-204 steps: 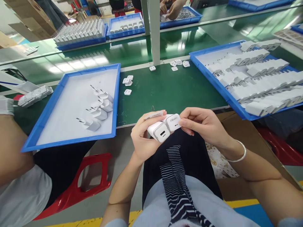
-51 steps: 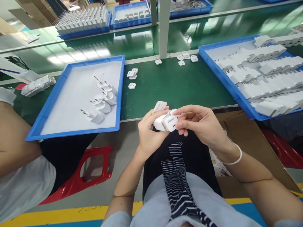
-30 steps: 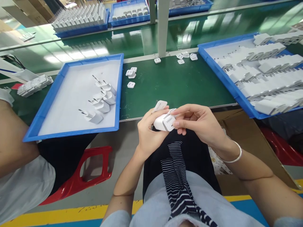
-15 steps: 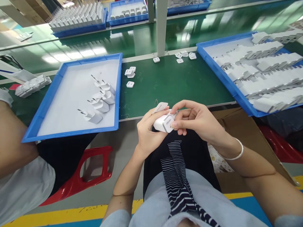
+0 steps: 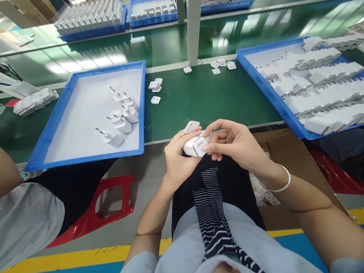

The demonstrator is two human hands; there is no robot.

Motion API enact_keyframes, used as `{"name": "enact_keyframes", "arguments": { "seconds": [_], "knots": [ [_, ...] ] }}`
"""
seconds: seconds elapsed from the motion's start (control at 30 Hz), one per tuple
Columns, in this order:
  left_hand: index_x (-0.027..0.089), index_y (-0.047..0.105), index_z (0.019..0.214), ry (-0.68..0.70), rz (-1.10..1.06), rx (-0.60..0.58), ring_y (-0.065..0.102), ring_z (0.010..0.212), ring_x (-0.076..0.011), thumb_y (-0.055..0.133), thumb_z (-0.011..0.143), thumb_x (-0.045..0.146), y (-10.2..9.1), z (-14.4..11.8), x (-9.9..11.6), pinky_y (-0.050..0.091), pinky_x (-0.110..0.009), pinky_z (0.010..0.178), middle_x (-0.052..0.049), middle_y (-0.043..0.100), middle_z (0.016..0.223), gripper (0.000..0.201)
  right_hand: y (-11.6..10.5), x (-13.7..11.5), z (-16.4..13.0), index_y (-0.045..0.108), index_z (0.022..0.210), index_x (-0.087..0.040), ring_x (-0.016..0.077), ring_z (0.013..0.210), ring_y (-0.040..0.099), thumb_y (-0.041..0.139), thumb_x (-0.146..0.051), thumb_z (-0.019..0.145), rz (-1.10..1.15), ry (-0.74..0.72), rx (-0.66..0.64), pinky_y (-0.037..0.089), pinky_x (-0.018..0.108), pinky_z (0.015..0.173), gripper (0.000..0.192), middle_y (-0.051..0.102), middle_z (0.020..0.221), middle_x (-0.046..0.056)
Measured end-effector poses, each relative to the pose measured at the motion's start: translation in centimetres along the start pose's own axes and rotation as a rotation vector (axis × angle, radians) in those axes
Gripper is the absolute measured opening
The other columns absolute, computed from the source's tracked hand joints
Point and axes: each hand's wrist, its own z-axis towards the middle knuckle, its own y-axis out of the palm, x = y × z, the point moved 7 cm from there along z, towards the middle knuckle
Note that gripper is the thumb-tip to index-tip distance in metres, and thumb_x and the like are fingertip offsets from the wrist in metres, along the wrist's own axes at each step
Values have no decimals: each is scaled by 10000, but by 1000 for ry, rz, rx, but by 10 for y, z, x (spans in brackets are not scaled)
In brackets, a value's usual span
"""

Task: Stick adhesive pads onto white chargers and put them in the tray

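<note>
In the head view, a white plug charger (image 5: 193, 148) with a grey band and a printed end face lies in my left hand (image 5: 179, 151), whose fingers wrap round it. A flat white cover piece (image 5: 192, 126) sticks up from between the fingers of that same hand. My right hand (image 5: 227, 142) is closed on the charger's end, thumb against the printed face and index finger at the upper edge. Whether a small part is under the right fingertips is hidden. Both hands are above my lap, at the front edge of the green table (image 5: 204, 98).
To the left, a blue tray (image 5: 85, 159) carries several upright chargers (image 5: 121, 123). A second blue tray (image 5: 270, 98) at right bears rows of chargers. Small white covers (image 5: 155, 99) lie along the table. A co-worker's sleeve (image 5: 31, 216) and a red stool (image 5: 119, 212) are at left.
The co-worker's arm at left has drawn back from the table edge. My hands keep nearly the same hold on the charger; the view has shifted slightly.
</note>
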Motion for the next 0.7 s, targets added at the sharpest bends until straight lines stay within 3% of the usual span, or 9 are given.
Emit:
{"name": "enact_keyframes", "arguments": {
  "seconds": [0.13, 0.33, 0.47, 0.6, 0.7],
  "knots": [
    [236, 766, 1079, -26, -7, 16, 741, 1062, -223, 852, 750, 188, 0, -1, -3, 610, -382, 940, -69, 778, 1180, 343, 2, 0, 0, 665, 885, -197, 114, 456, 590, 917, -350, 687, -64, -4, 6, 476, 238, 446, 356, 618, 546, -56],
    [251, 793, 1053, -157, -201, 7, 753, 1036, -231, 939, 657, 285, 6, -6, -25, 622, -345, 890, -70, 788, 1125, 423, -1, -6, -7, 680, 999, -223, 62, 450, 315, 840, -271, 796, -394, -211, 124, 273, 233, 457, 263, 344, 502, -123],
    [256, 810, 1027, -231, -352, 6, 764, 1018, -243, 968, 599, 331, 9, -8, -37, 629, -344, 882, -72, 795, 1116, 462, 5, -10, -14, 703, 1155, -228, 81, 451, 385, 737, -294, 904, -506, -394, 62, 338, 231, 468, 261, 435, 520, -101],
    [257, 813, 1033, -258, -360, 19, 743, 1088, -257, 946, 638, 342, 10, -9, -38, 612, -389, 972, -75, 797, 1119, 425, 19, -16, -26, 755, 1220, -224, 91, 487, 481, 626, -278, 988, -935, -715, 75, 351, 244, 497, 271, 661, 622, -24],
    [265, 815, 1024, -270, -368, 29, 745, 1096, -253, 953, 625, 303, 12, -11, -39, 614, -378, 974, -65, 799, 1119, 425, 22, -15, -29, 772, 1194, -193, 94, 497, 519, 603, -269, 1001, -1086, -785, 111, 345, 250, 494, 268, 697, 639, -3]
  ]
}}
